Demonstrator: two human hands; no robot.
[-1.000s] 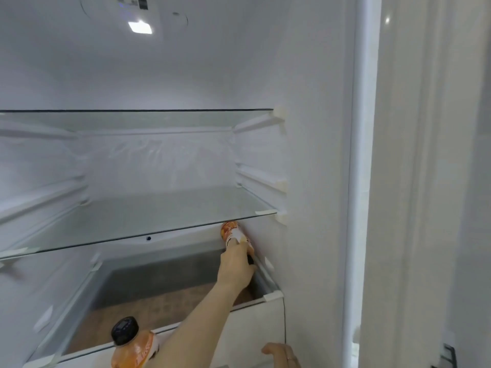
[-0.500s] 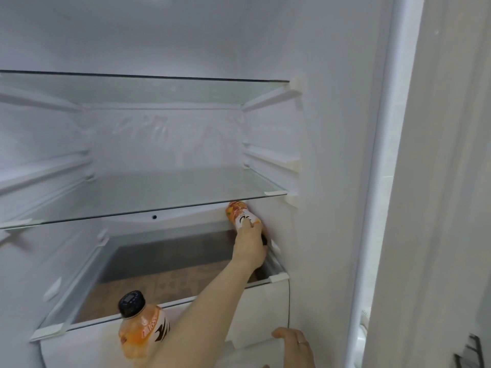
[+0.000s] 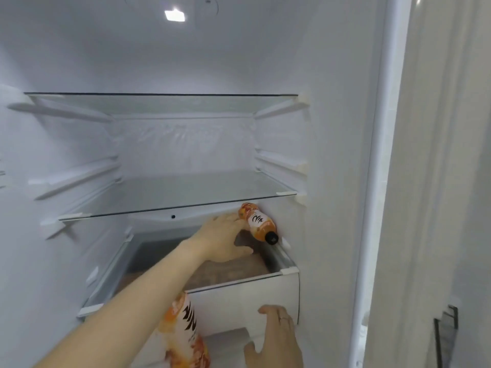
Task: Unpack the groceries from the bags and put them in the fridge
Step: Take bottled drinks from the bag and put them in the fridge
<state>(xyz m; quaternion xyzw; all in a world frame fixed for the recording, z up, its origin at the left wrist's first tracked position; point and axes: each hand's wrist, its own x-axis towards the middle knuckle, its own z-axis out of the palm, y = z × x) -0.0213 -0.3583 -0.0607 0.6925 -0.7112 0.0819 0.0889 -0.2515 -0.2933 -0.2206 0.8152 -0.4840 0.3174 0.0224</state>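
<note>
I am reaching my left hand (image 3: 223,239) deep into the fridge (image 3: 334,155), and its fingers are lying relaxed and nearly straight against the side of the orange bottle (image 3: 259,224), touching it, not wrapping it, thumb spread wide below. The bottle is lying on its side along the right-hand rim of the drawer (image 3: 239,301), tight against the fridge wall and just under the lower glass shelf (image 3: 186,192). Its long axis is running front to back: the black cap (image 3: 271,238) is pointing toward me and the base toward the rear. So it is sitting to the right of my left hand and slightly beyond it. My right hand (image 3: 276,338) is resting flat and loose on the drawer's white front, well below and holding nothing, which makes the left the nearer hand by far.

A second orange bottle (image 3: 183,330) is showing under my left forearm, in front of the drawer (I cannot tell what is keeping it there, since the arm is covering its top).

I am judging that any nudge should go along the bottle's length, since a sideways push could roll it off the rim into the drawer.
</note>
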